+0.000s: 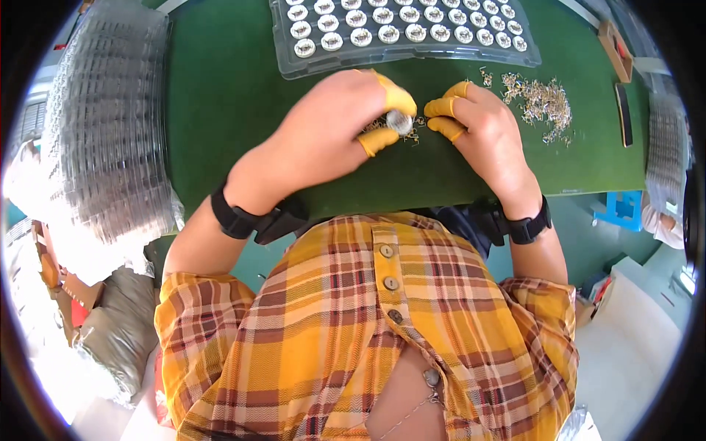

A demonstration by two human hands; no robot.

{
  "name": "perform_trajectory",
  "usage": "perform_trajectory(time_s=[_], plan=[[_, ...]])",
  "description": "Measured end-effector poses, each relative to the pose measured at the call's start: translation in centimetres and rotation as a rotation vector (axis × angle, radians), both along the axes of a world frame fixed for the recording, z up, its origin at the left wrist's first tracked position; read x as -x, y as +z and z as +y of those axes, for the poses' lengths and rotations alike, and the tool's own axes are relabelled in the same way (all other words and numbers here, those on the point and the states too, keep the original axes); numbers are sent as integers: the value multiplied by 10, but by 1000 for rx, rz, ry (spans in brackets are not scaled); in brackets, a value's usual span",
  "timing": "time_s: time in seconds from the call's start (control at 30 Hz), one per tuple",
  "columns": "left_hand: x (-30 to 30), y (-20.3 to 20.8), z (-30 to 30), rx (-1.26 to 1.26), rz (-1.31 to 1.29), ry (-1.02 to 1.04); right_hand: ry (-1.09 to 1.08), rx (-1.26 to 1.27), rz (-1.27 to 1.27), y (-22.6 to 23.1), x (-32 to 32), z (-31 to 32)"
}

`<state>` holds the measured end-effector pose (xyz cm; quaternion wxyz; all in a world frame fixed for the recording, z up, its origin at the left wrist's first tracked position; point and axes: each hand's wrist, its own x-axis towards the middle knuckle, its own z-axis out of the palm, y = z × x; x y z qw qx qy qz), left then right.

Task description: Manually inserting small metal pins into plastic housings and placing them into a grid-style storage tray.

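Note:
My left hand [329, 116] pinches a small round white-and-silver disc-like part [399, 123] between thumb and forefinger, both in yellow finger cots. Just to its right, my right hand [487, 125] has its yellow-cotted fingertips drawn together, pointing at the disc. Whatever those fingertips hold, if anything, is too small to make out. Below and beside the disc lie some tiny metal pieces [413, 138], partly hidden by my left fingers. A larger pile of the same tiny bent metal pieces [543, 103] is spread to the right of my right hand.
At the far side of the green table [220, 110] sits a clear plastic tray [294, 70] with rows of round white parts. Tall stacks of clear trays [110, 125] rise at left. A black flat object [624, 114] and a brown box [615, 50] lie at right.

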<state>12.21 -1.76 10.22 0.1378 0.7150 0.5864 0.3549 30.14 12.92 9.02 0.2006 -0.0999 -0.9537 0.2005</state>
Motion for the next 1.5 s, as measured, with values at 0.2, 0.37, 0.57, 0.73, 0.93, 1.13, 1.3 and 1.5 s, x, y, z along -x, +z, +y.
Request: perform_trajectory(time_s=[0.2, 0.37, 0.57, 0.73, 0.93, 1.13, 1.3, 1.5], plan=[[-15, -9, 5, 43, 146, -20, 26, -137, -17, -8, -4, 16], [-20, 15, 9, 103, -289, 187, -34, 97, 201, 12, 0, 12], [-28, -10, 24, 111, -1085, 164, -75, 17, 254, 2, 18, -1], [-22, -6, 23, 139, -1100, 127, -61, 115, 143, 24, 17, -2], [-20, -6, 21, 150, -1115, 68, -44, 384, 180, 29, 14, 9], [-22, -10, 11, 133, -1128, 233, -91, 807, 246, 15, 18, -6], [-27, -16, 12, 13, -1011, 302, -195, 988, 216, 14, 13, -15], [-22, -13, 17, 65, -1018, 270, -199, 1086, 374, 15, 16, -16]])
